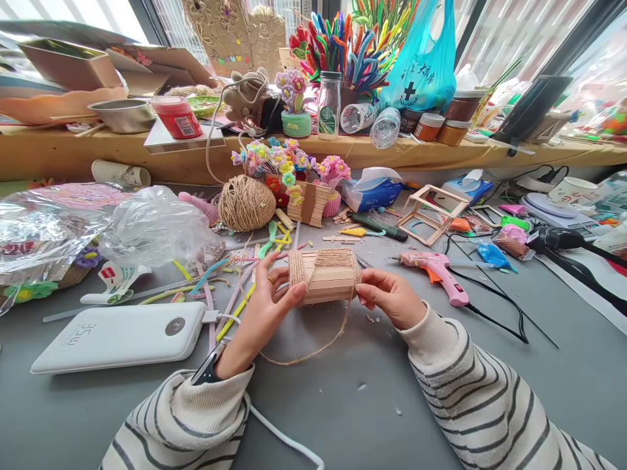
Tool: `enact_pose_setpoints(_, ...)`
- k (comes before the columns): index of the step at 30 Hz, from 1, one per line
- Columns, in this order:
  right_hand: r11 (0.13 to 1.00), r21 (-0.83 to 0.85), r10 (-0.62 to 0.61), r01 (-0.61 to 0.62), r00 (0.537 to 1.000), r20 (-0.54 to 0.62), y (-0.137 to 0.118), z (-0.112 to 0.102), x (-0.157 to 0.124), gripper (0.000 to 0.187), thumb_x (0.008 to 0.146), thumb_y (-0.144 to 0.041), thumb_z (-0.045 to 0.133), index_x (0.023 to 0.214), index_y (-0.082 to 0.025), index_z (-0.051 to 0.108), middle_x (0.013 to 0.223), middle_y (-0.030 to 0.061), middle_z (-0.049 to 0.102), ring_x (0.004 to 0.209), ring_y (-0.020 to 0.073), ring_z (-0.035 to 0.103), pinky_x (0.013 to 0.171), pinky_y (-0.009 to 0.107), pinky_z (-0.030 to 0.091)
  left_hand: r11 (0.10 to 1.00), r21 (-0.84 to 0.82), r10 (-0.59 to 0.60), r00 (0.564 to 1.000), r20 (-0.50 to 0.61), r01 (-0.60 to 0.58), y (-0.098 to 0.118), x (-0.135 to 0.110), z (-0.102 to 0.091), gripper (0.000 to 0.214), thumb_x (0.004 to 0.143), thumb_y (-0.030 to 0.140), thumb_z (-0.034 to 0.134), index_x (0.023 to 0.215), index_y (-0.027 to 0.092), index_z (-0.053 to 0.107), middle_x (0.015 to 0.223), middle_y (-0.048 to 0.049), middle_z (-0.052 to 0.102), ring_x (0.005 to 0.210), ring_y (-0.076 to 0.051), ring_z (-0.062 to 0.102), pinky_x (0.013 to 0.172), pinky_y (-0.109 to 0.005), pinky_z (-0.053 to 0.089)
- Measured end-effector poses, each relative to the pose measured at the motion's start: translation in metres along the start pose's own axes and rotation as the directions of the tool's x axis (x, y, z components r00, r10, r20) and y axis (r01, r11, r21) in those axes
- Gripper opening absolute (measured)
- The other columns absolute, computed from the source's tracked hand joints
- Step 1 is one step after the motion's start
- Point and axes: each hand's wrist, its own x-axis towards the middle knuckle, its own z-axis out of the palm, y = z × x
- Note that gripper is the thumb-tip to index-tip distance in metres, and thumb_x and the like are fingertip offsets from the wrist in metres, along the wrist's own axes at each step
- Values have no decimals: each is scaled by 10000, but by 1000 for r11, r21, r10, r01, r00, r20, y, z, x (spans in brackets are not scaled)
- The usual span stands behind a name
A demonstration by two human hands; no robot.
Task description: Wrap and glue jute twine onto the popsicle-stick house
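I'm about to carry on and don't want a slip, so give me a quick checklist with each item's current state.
1. Wooden cylinder supported at both ends: ok, left hand on one end, right hand on the other.
2. Right fingertips pinching twine as well: cannot tell, too little shows between them.
3. Loose twine drawn taut: not ok, it sags in a loop below the cylinder.
4. Pink glue gun clear of both hands: ok, lying apart on the right; whether it is hot, cannot tell.
5. White cable clear of the left arm: not ok, it passes behind the wrist.
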Motion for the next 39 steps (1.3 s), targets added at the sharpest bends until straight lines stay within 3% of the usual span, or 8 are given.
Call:
enact_pose_setpoints(5,999,36,-2,6,995,-101,3,1,2,361,522,-452,772,686,-164,628,548,-40,574,463,64,465,512,245,406,964,130,238,971,-22,-233,-8,0,-5,775,660,510,674,1273,219,300,1310,-151,439,1254,-279,411,1015,-473,371)
enact_pose_setpoints(8,999,42,4,2,991,-134,4,3,2,376,503,-456,774,678,-161,622,559,-39,578,470,67,475,516,250,416,774,356,602,783,-157,-524,1,-6,-6,591,664,402,710,1159,217,444,1238,-104,462,1185,-236,453,925,-384,457)
enact_pose_setpoints(10,999,49,0,7,989,-146,5,5,3,379,497,-455,775,677,-161,618,561,-43,572,477,68,481,519,249,421,609,495,753,649,-114,-620,10,-15,-3,329,699,299,695,967,206,527,952,-35,566,892,-158,568,729,-282,506)
enact_pose_setpoints(12,999,49,-3,10,989,-149,5,5,3,379,500,-455,773,678,-160,615,558,-46,566,480,68,482,522,249,424,545,559,691,712,123,-625,18,-24,5,117,772,239,624,848,191,550,718,23,588,627,-91,559,613,-220,480)
enact_pose_setpoints(14,999,42,-4,10,989,-145,5,5,4,381,506,-458,768,686,-159,615,568,-43,572,483,68,483,526,250,425,529,575,565,764,310,-624,20,-31,15,68,805,247,584,801,182,565,676,23,616,605,-94,585,581,-204,476)
enact_pose_setpoints(21,1000,-1,-14,14,991,-130,6,4,3,376,531,-466,754,687,-161,599,563,-44,561,492,73,490,541,257,423,483,765,262,904,339,-427,-3,-31,39,301,705,259,689,962,161,566,822,-44,660,700,-186,629,613,-297,513)
enact_pose_setpoints(28,999,-31,-44,41,994,-102,8,2,4,363,559,-469,735,698,-168,586,577,-45,547,499,79,486,547,266,423,535,723,257,899,355,-438,-6,-29,40,79,807,158,512,806,193,583,757,-16,631,729,-166,614,644,-276,494)
enact_pose_setpoints(39,1000,17,-1,3,996,-87,6,4,3,422,532,-506,741,719,-178,555,499,-66,527,424,68,463,401,214,355,810,434,200,881,429,-395,12,-36,33,85,834,180,449,839,196,532,709,19,649,607,-95,604,589,-197,482)
